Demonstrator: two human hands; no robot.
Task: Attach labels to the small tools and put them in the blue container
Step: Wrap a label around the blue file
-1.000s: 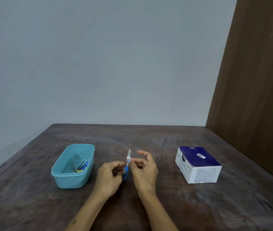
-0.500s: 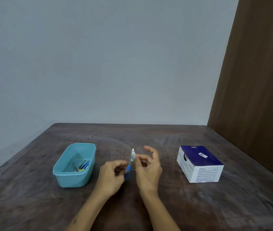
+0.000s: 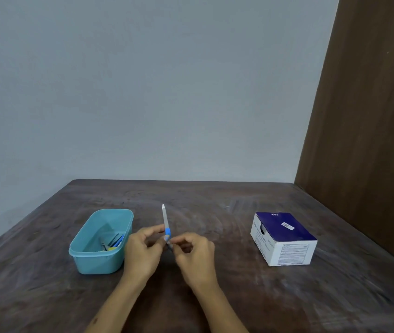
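Left hand [image 3: 143,253]: fingers curled, pinching the lower part of a small tool [image 3: 166,223] from the left, at or just below its blue band. Right hand [image 3: 197,254]: fingers curled, thumb and forefinger pinching the bottom end of the same tool from the right; whether a label lies under these fingertips cannot be told. The two hands meet at the tool, near touching, above the table [image 3: 215,296] at centre front. Small tool: slim, pale, pointed shaft standing close to upright, tip raised and leaning slightly left, blue band around it low down; held off the table surface. Blue container [image 3: 90,254]: oblong, light blue, open-topped, just beside the left hand on its left side, resting on the table; holds several small items [image 3: 112,242] grouped at its near right corner, among them blue and yellow pieces and a metal one, too small to identify singly. Box [image 3: 283,239]: cardboard, dark blue top, white sides with printed text, small white sticker on top; stands on the table well apart to the right of the right hand. Table: dark brown wood, worn and streaked. Wall [image 3: 143,92]: plain grey, behind the table. Brown panel [image 3: 371,116]: wood-toned, upright, along the right edge.
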